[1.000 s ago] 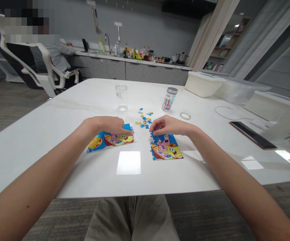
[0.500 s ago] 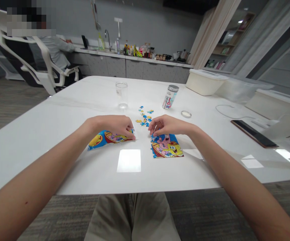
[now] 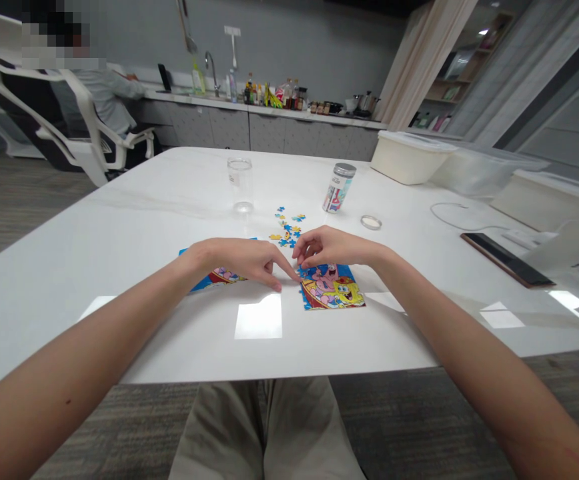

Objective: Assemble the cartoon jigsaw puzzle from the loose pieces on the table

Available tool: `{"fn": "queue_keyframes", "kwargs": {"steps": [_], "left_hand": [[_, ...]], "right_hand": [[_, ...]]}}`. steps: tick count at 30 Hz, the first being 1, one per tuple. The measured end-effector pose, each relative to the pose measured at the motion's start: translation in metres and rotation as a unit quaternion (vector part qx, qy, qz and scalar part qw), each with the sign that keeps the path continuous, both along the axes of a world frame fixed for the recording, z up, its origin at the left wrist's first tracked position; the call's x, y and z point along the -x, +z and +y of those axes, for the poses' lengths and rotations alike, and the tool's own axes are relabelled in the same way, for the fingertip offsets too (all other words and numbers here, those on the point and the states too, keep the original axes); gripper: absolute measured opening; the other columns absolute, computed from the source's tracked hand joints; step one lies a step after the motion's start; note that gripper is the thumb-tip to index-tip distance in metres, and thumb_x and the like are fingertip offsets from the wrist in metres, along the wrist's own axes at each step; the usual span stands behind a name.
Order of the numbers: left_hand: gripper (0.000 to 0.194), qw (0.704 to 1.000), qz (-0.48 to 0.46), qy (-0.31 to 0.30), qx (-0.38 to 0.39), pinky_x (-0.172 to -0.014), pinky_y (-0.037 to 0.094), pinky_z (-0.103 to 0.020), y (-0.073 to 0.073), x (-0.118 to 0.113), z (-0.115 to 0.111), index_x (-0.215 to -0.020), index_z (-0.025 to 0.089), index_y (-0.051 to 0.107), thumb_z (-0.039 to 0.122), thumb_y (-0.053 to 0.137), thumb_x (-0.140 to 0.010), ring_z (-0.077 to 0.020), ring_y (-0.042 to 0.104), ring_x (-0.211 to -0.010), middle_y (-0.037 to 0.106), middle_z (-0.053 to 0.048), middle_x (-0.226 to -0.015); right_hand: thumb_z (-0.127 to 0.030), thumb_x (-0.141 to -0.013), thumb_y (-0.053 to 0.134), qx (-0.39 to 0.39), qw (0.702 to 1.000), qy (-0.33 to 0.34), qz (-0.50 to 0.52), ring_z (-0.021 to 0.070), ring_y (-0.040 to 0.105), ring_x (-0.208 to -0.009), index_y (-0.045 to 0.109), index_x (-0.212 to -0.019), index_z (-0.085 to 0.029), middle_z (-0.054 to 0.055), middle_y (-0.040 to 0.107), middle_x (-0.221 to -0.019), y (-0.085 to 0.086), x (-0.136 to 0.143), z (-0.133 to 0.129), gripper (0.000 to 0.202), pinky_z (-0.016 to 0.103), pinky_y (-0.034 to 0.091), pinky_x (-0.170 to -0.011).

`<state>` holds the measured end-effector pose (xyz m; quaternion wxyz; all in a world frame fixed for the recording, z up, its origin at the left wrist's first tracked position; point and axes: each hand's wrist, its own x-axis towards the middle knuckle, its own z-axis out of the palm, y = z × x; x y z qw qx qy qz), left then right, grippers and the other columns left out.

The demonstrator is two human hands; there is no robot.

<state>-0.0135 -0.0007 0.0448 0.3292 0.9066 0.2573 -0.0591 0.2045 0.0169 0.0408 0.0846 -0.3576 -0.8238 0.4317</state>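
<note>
On the table lies a partly assembled jigsaw puzzle [image 3: 337, 290] with a pink and a yellow cartoon figure and a jagged left edge. My right hand [image 3: 337, 247] is over its top-left corner, fingertips pinched at a small blue puzzle piece [image 3: 301, 269], mostly hidden by the fingers. My left hand [image 3: 254, 260] stretches its index finger to the puzzle's left edge, its thumb apart and nothing held. Beneath that hand is a picture sheet [image 3: 224, 277] with matching artwork, largely covered. Loose puzzle pieces [image 3: 287, 231] are scattered just beyond both hands.
A clear jar [image 3: 240, 187], a printed canister [image 3: 338, 188] and a round lid [image 3: 371, 222] stand beyond the pieces. At right are a dark phone-like slab [image 3: 507, 260], a cable and plastic bins [image 3: 412, 160]. A person [image 3: 104, 97] sits at the far-left counter.
My left hand has let go of the picture sheet and moved right, its index finger now extended to the puzzle. My right hand stays at the puzzle's top-left corner.
</note>
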Motion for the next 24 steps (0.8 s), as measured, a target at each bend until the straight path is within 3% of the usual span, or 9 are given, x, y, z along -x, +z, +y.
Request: {"fn": "queue_keyframes", "kwargs": {"steps": [6, 24], "left_hand": [[0.043, 1.000, 0.012, -0.003, 0.003, -0.065, 0.041, -0.019, 0.0004, -0.0002, 0.0004, -0.127, 0.025, 0.061, 0.030, 0.061, -0.085, -0.0093, 0.055, -0.060, 0.073, 0.001, -0.076], [0.043, 1.000, 0.002, 0.002, 0.006, -0.065, 0.042, -0.021, -0.0002, -0.0007, 0.0009, -0.126, 0.027, 0.062, 0.033, 0.062, -0.083, -0.0093, 0.050, -0.055, 0.068, 0.003, -0.065]], "right_hand": [[-0.024, -0.071, 0.069, -0.009, 1.000, 0.004, -0.008, 0.0139, 0.064, -0.073, 0.067, -0.091, -0.014, 0.004, 0.070, -0.081, -0.0015, 0.0000, 0.0010, 0.022, 0.025, 0.051, -0.064], [-0.022, -0.072, 0.068, -0.044, 0.999, 0.021, -0.019, 0.0153, 0.065, -0.075, 0.067, -0.089, -0.015, 0.004, 0.070, -0.080, -0.0017, 0.0014, -0.0002, 0.018, 0.025, 0.052, -0.065]]}}
